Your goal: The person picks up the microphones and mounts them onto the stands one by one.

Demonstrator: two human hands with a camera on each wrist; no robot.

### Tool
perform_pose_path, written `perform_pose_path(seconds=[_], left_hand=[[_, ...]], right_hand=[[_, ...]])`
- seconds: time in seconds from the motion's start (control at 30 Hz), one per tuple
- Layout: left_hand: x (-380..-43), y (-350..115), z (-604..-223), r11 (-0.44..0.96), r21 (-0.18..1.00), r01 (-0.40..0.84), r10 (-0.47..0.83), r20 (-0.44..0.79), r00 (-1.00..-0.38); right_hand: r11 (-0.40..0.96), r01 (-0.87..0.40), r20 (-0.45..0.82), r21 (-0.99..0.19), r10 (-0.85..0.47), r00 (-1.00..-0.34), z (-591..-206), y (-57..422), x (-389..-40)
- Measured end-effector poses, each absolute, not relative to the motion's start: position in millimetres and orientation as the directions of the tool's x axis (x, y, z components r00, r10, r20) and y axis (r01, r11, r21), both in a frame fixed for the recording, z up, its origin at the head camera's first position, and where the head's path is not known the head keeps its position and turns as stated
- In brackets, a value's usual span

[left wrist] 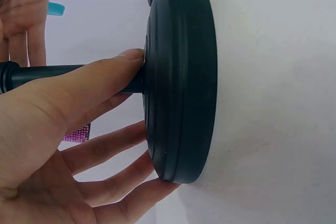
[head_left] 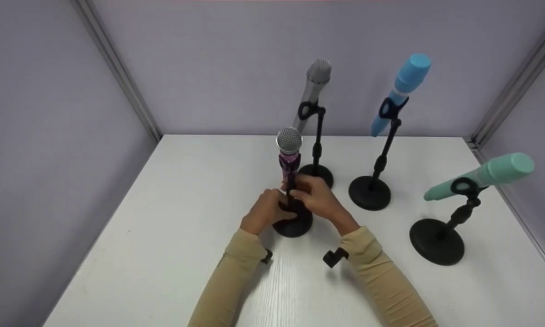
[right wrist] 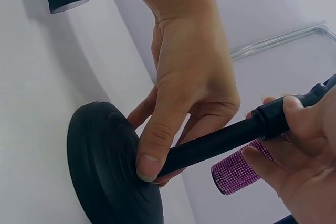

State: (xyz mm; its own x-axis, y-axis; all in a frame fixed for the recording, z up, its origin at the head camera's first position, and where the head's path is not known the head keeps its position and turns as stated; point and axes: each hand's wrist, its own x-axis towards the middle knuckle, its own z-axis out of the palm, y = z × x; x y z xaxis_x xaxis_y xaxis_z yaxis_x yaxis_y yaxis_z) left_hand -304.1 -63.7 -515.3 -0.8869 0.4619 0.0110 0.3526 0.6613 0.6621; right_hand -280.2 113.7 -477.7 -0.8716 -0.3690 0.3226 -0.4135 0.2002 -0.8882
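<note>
A microphone (head_left: 289, 140) with a silver mesh head and purple glittery handle (right wrist: 236, 173) sits in the clip of a black desktop microphone stand (head_left: 294, 228). The stand is upright on the white table. Low on its pole, my left hand (head_left: 265, 210) has the thumb against the shaft, right at the round base (left wrist: 181, 82); its other fingers spread along the base's upper side in the left wrist view. Higher up, my right hand (head_left: 317, 196) grips the pole around its thicker collar (right wrist: 270, 119), with the handle's lower end hanging beside the fingers.
Close behind stands a grey microphone (head_left: 317, 75) on its own stand. To the right are a blue microphone (head_left: 411, 75) and a mint green one (head_left: 504, 170), each tilted on a black stand. Pale panels border the white table (head_left: 172, 218) at the back and sides.
</note>
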Motion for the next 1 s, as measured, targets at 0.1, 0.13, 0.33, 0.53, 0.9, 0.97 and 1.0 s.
perform_pose_path(seconds=[0.1, 0.13, 0.33, 0.53, 0.9, 0.97, 1.0], left_hand=[[-303.8, -63.7, -514.6, 0.666, 0.659, 0.349, 0.463, 0.002, -0.886], [-303.8, -63.6, -514.6, 0.668, 0.657, 0.35, 0.463, 0.0, -0.886], [-304.5, -63.6, -515.5, 0.67, 0.651, 0.357, 0.464, 0.008, -0.886], [-304.3, -64.2, -515.7, 0.67, 0.651, 0.357, 0.465, 0.007, -0.885], [-304.4, -63.1, -515.9, 0.671, 0.656, 0.346, 0.459, -0.002, -0.888], [-304.5, -63.0, -515.4, 0.673, 0.653, 0.347, 0.458, 0.001, -0.889], [-304.5, -63.0, -515.0, 0.673, 0.651, 0.35, 0.459, 0.003, -0.888]], right_hand=[[0.232, -0.403, 0.313, -0.885, -0.342, -0.886, -478.1, 112.5, -279.8], [0.244, -0.4, 0.311, -0.884, -0.334, -0.89, -478.1, 112.1, -279.5], [0.286, -0.397, 0.315, -0.872, -0.294, -0.903, -477.8, 109.7, -278.9], [0.282, -0.399, 0.325, -0.873, -0.274, -0.905, -479.0, 107.9, -279.6], [0.196, -0.403, 0.328, -0.894, -0.328, -0.886, -480.1, 115.2, -281.5], [0.184, -0.403, 0.327, -0.897, -0.338, -0.882, -479.4, 116.0, -281.2], [0.178, -0.405, 0.329, -0.897, -0.344, -0.879, -479.2, 116.3, -281.2]])
